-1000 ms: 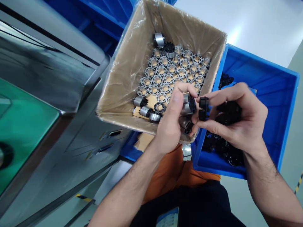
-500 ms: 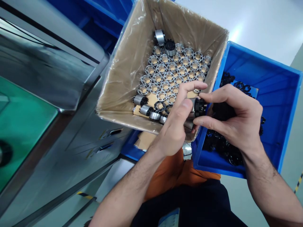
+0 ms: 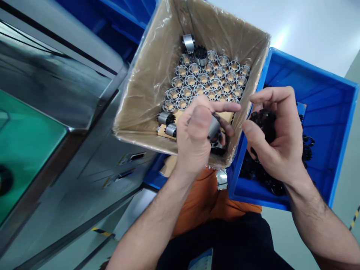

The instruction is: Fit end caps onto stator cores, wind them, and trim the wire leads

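My left hand [image 3: 197,135] is over the front right part of the lined carton [image 3: 140,97], its fingers curled around a silver stator core [image 3: 214,127]. Part of that core, and anything else in the palm, is hidden behind the thumb and fingers. Over the blue bin [image 3: 334,123], my right hand [image 3: 287,142] cups several black toothed plastic rings [image 3: 266,122] in its palm. Its thumb and index finger stand apart at the tips, with nothing between them. The two hands do not touch.
Rows of upright stator cores [image 3: 203,78] stand in the carton. A few with black toothed ends [image 3: 201,54] lie on or beside them. More black rings [image 3: 308,144] are heaped in the bin. A metal-and-green machine [image 3: 30,150] borders the left side.
My hands have moved apart. The left has drawn left and turned with the stator core; the right has let go of its black end and shifted right, over the blue bin.
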Motion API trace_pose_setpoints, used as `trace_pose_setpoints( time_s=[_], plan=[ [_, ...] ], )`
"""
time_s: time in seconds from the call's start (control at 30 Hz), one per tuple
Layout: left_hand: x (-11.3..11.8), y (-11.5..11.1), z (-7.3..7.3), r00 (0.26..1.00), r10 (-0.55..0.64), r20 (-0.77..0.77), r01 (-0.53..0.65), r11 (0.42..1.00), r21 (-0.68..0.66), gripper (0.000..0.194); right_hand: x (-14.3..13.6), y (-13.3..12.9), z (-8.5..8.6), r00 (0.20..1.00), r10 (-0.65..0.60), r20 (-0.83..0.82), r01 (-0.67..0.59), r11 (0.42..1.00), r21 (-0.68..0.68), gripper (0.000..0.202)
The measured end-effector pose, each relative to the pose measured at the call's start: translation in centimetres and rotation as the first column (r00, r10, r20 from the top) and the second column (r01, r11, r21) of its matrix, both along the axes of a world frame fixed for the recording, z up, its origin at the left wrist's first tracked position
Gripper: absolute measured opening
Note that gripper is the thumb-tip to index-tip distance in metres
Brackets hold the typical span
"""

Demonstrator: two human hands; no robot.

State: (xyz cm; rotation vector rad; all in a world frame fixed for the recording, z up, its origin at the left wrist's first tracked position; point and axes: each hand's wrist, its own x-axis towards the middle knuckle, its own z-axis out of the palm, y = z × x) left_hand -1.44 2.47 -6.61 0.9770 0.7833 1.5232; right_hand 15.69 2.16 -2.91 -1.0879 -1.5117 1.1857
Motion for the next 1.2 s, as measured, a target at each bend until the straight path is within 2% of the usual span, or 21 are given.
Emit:
trace_pose_setpoints(
  time_s=[0.07, 0.17, 0.27, 0.4, 0.47, 0.53, 0.6, 0.7, 0.77, 0.83, 0.9, 1.03, 1.2],
  plan=[
    [0.2, 0.2, 0.0, 0.999, 0.025, 0.019, -0.025, 1.0, 0.002, 0.046, -0.1, -0.1, 0.2, 0.999, -0.035, -0.02, 0.036, 0.998, 0.045, 0.033],
    [0.2, -0.1, -0.3, 0.996, -0.072, -0.062, 0.071, 0.997, -0.005, 0.026, -0.1, -0.1, 0.5, 0.998, -0.006, -0.061, 0.005, 1.0, -0.012, 0.039],
    [-0.3, -0.4, -0.7, 0.982, -0.126, -0.142, 0.124, 0.992, -0.026, 0.038, 0.1, 0.0, 0.5, 0.994, 0.018, -0.105, -0.024, 0.998, -0.055, 0.039],
    [-0.8, -0.2, -0.8, 0.987, -0.157, -0.014, 0.156, 0.985, -0.076, 0.033, 0.4, 0.1, 0.5, 0.994, 0.031, -0.109, -0.038, 0.997, -0.067, 0.035],
    [-0.7, 0.0, -0.8, 0.984, -0.172, 0.035, 0.175, 0.979, -0.108, 0.036, 0.4, 0.1, 0.5, 0.993, 0.034, -0.117, -0.042, 0.997, -0.065, 0.037],
    [-0.5, 0.1, -0.8, 0.981, -0.19, 0.042, 0.193, 0.979, -0.065, 0.038, 0.3, 0.1, 0.5, 0.988, 0.045, -0.146, -0.054, 0.997, -0.06, 0.039],
    [-0.2, 0.0, -0.8, 0.987, -0.158, 0.005, 0.158, 0.987, -0.008, 0.035, 0.0, 0.0, 0.5, 0.984, 0.037, -0.176, -0.045, 0.998, -0.045, 0.034],
    [0.0, -0.5, -0.6, 0.99, -0.14, -0.027, 0.139, 0.99, -0.024, 0.052, -0.1, 0.0, 0.3, 0.982, 0.019, -0.189, -0.028, 0.999, -0.042, 0.031],
    [-0.1, -0.8, -0.3, 0.975, -0.219, 0.027, 0.221, 0.972, -0.078, 0.056, -0.2, 0.0, 0.2, 0.981, 0.015, -0.191, -0.028, 0.997, -0.066, 0.033],
    [-0.4, -1.0, -0.2, 0.945, -0.314, 0.091, 0.322, 0.943, -0.087, 0.048, -0.2, 0.1, 0.0, 0.985, -0.018, -0.173, 0.005, 0.997, -0.076, 0.028],
    [-0.7, -1.1, 0.0, 0.93, -0.356, 0.096, 0.364, 0.927, -0.088, 0.039, -0.2, 0.2, -0.1, 0.991, -0.061, -0.121, 0.055, 0.997, -0.05, 0.019],
    [-0.7, -1.1, 0.1, 0.937, -0.343, 0.073, 0.35, 0.927, -0.133, 0.039, -0.4, 0.1, -0.2, 0.995, -0.098, -0.025, 0.099, 0.995, 0.01, 0.011],
    [-0.4, -1.1, -0.4, 0.95, -0.311, 0.034, 0.313, 0.943, -0.113, 0.04, -0.3, 0.0, -0.4, 0.993, -0.108, 0.049, 0.101, 0.985, 0.141, 0.007]
  ],
)
